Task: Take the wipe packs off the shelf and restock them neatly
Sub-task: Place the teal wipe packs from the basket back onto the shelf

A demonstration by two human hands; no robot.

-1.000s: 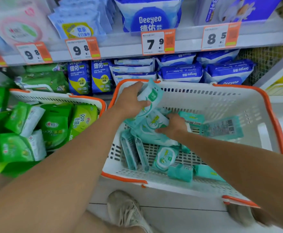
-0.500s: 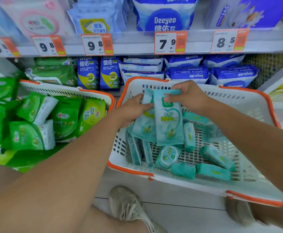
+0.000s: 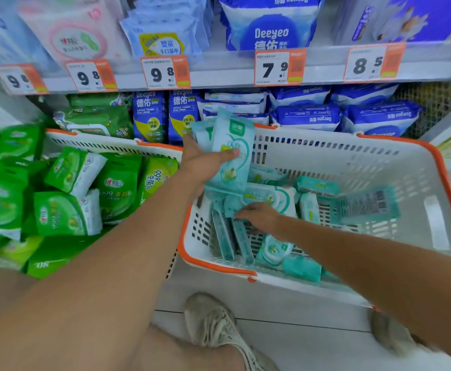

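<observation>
Nearest you, your right hand point(image 3: 262, 216) reaches low into the white basket point(image 3: 352, 156), fingers laid on the loose teal wipe packs point(image 3: 270, 199) heaped at its left end; from this view you cannot tell whether it has pinched one yet or only touches it. Just beyond, your left hand point(image 3: 205, 163) holds a small stack of teal packs point(image 3: 229, 145) upright above the basket's rim, thumb across the front face and fingers behind. These packs look light, soft and slick in their film, so they will likely slide against each other: grip across the flat faces near the middle, not by a sealed edge. To the left, a second basket point(image 3: 112, 141) holds green packs point(image 3: 66, 212). Farthest off, the lower shelf point(image 3: 219, 79) carries blue packs point(image 3: 307, 117), where the teal ones probably belong.
</observation>
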